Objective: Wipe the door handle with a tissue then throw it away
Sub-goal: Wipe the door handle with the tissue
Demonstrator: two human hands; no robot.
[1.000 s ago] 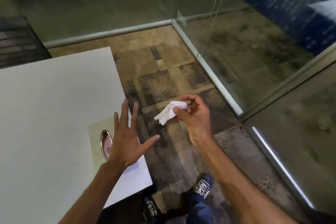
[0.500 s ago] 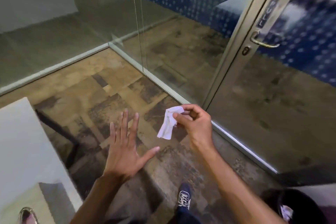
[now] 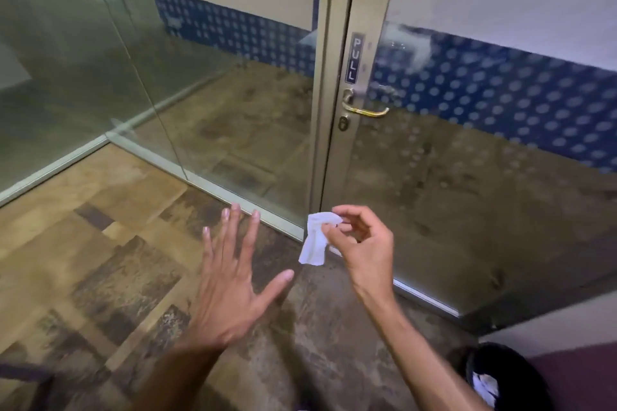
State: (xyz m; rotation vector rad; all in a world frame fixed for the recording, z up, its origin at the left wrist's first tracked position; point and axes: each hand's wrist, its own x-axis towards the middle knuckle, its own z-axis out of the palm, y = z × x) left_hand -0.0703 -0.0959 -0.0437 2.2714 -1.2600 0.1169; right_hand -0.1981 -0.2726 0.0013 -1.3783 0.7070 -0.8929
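Note:
A brass lever door handle (image 3: 365, 110) sticks out to the right from the metal frame of a glass door (image 3: 467, 177), under a "PULL" label (image 3: 354, 58) and above a keyhole (image 3: 343, 123). My right hand (image 3: 362, 245) pinches a small crumpled white tissue (image 3: 315, 240) between thumb and fingertips, well below the handle, in front of the door's lower part. My left hand (image 3: 230, 280) hovers flat with spread fingers over the floor, left of the tissue, holding nothing.
A black bin (image 3: 500, 377) with white paper inside stands at the bottom right by the wall. Glass panels (image 3: 100, 77) with metal floor rails enclose the left side. Patterned brown carpet tiles (image 3: 100, 260) cover the floor.
The view has swung up and right: the white table has left the frame and the door handle now sits near the centre. Both hands keep their pose, with the tissue still pinched.

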